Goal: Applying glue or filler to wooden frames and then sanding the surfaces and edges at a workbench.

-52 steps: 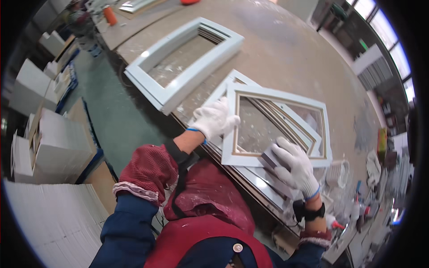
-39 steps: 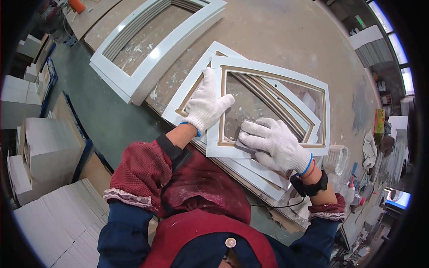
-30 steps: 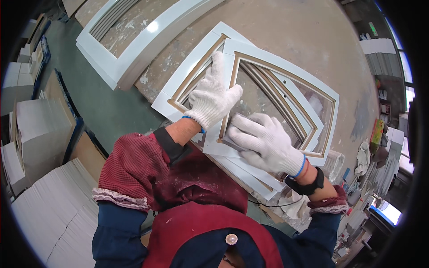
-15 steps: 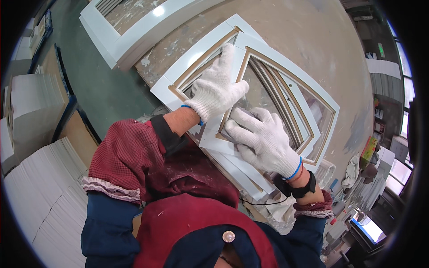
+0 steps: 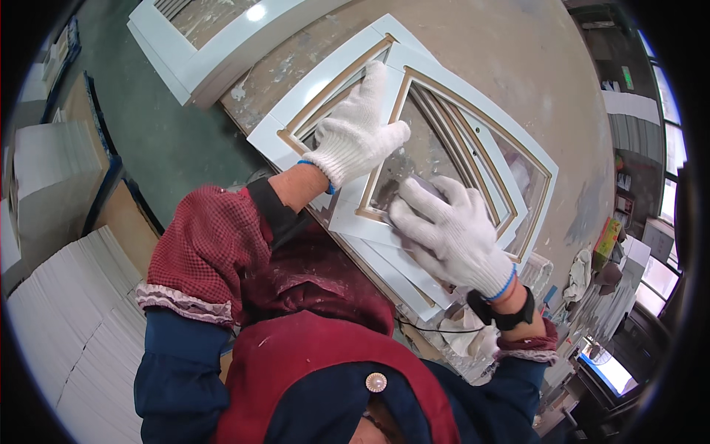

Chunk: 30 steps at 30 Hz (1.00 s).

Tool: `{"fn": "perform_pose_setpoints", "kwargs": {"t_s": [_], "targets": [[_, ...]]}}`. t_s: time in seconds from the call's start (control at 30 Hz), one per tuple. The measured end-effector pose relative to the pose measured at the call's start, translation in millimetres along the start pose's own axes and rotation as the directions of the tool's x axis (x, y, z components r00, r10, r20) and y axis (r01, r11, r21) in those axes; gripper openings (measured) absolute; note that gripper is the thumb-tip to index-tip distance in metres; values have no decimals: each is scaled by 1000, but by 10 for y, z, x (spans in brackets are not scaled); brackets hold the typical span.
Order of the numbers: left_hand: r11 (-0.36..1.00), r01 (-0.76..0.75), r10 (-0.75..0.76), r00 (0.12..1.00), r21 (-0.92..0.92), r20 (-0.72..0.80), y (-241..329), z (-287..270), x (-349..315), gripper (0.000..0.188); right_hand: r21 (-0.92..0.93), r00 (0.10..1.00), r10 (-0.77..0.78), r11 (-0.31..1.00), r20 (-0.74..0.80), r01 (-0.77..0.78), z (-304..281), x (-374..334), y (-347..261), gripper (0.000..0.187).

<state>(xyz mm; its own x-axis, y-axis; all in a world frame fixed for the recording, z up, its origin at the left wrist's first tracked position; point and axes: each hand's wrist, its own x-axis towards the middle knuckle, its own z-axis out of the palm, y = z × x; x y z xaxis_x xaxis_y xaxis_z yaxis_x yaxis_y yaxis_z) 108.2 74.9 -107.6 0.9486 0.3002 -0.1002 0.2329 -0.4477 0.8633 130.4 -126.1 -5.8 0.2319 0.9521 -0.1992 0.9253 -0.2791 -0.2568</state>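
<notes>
In the head view, the workshop has a green floor point(image 5: 177, 140), and a stack of white boards point(image 5: 81, 311) stands left of the person. The brown workbench point(image 5: 529, 55) carries, at its near edge, a white arched door frame point(image 5: 466, 85), lying turned across a second white frame point(image 5: 296, 107); a pile of thicker-looking frames point(image 5: 251, 44) sits apart, farther left along this same edge. Such a place probably makes reaching easy. The left hand point(image 5: 355, 137), gloved, lies flat where the two frames overlap, forefinger stretched and thumb spread away, perhaps for steadying both. The right hand point(image 5: 455, 229) covers a grey block point(image 5: 427, 185) at the upper frame's near-left corner; its fingers are curved and slightly parted, likely to guide it evenly. How the thumb grips, I cannot tell.
</notes>
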Motion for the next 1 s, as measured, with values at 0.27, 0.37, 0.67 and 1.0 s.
{"fn": "perform_pose_setpoints", "kwargs": {"t_s": [0.27,0.37,0.67,1.0], "targets": [[999,-28,27,999,-45,-33,28,8,7,91,-67,997,-5,998,-80,-1,156,109,-149,44],[999,-43,43,998,-9,-56,-16,14,-50,91,-75,998,-14,997,-57,10,39,-32,-90,47],[995,-97,98,992,14,-77,-21,55,46,89,-110,996,-35,994,-78,26,106,122,-114,44],[1000,-19,19,1000,-23,-7,103,1,-8,66,-27,994,-29,999,-101,27,156,154,-104,38]]}}
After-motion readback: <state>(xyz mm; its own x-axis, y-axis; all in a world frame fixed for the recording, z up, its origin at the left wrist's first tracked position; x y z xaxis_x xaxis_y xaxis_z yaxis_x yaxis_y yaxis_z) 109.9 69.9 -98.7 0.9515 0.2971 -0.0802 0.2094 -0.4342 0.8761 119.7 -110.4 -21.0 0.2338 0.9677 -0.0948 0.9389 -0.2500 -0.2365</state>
